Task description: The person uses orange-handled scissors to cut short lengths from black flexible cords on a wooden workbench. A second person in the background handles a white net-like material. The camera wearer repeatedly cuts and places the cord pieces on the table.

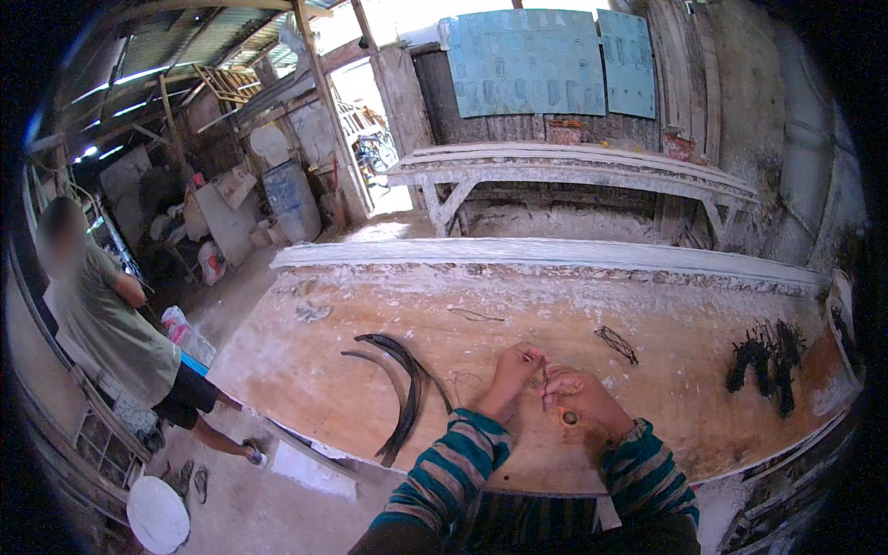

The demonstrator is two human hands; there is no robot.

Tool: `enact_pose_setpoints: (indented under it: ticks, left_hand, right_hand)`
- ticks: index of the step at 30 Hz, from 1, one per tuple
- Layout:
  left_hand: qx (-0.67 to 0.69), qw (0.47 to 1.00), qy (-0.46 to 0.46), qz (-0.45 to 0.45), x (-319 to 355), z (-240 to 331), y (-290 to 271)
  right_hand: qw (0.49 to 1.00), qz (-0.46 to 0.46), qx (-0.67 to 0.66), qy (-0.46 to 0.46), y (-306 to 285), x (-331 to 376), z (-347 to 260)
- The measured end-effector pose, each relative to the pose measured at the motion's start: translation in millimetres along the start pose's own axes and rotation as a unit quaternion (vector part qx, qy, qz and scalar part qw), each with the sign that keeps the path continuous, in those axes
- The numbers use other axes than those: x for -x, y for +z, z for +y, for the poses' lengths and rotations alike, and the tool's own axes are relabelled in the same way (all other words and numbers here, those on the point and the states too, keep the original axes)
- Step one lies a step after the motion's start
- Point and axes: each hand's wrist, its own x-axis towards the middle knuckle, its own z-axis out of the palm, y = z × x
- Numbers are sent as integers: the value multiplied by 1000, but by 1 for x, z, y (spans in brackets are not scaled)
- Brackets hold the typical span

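Both my hands meet over the front middle of the wooden tabletop (555, 324). My left hand (514, 375) is closed, its fingertips pinching a thin dark strand (545, 377) that runs between the hands. Close beside it, my right hand (587, 400) is closed around orange-handled scissors (569, 419); one orange loop shows below the fingers and the rest is mostly hidden. Curved black strips (407, 398) lie left of my hands, with a thin loose thread (467, 377) between. Beyond my right hand rests a small bundle of dark strands (616, 344).
A pile of short black pieces (768, 361) lies at the table's right end. White-coated boards (546, 252) line its far edge. A whitish bench (573, 168) stands behind. At the left, a person (116, 314) stands near a round white stool (157, 513). A blue barrel (292, 202) stands farther back.
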Motion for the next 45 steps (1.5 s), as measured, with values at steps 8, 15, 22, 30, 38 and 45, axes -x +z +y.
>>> enact_pose_setpoints:
  ticks: [8,15,22,30,38,45]
  left_hand:
    - [-27,995,23,-98,1,-11,2]
    - [15,980,11,-196,9,1,11]
    - [77,951,-25,-299,23,5,40]
    - [-11,987,96,-132,0,-18,15]
    - [-64,988,72,124,-10,-2,-10]
    - [-8,992,52,113,-13,-12,-8]
  right_hand:
    - [981,169,-94,9,-13,-5,2]
    - [933,331,139,2,-35,-4,30]
    - [899,407,162,7,-45,-5,36]
    - [845,407,331,-102,-51,-16,59]
    - [954,170,226,-100,9,-3,-11]
    - [993,93,50,-48,23,-4,-1]
